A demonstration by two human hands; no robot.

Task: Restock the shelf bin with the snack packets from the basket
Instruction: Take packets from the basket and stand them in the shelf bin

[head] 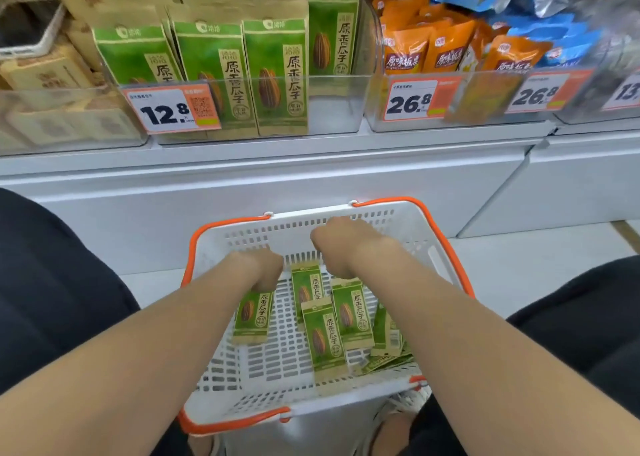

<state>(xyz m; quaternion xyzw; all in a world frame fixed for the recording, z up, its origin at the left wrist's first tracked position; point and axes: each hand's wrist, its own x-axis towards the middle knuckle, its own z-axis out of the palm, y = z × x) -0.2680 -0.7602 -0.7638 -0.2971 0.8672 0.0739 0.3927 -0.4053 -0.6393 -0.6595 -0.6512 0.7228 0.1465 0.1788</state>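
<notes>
- Plainly, in the head view, the snack packets (pixel 327 341) lie on the floor of the white basket (pixel 304 218), directly below and in front of the person. The shelf bin (pixel 332 109) stands well above and beyond the basket, and its right part shows no stock.
- Both hands are down inside the basket, side by side but apart. The left hand (pixel 266 268) meets the top end of the leftmost packet (pixel 251 317). The right hand (pixel 341 247) sits over the top end of a middle packet (pixel 351 311).
- The packets' long axes run roughly from the person toward the shelf, top ends farthest away. Any lift probably goes up and forward to the bin.
- The left hand is nearer the leftmost packet. The right hand is nearer the middle ones and the heap by the right wall (pixel 384 334).
- The fingers of both hands are tucked out of sight behind the knuckles and wrists. I cannot tell whether either hand pinches a packet or only touches it.
- The right forearm covers part of the heap by the right wall, so the number of packets there is unclear.
- In the shelf bin, the rows behind the front packets are hidden.
</notes>
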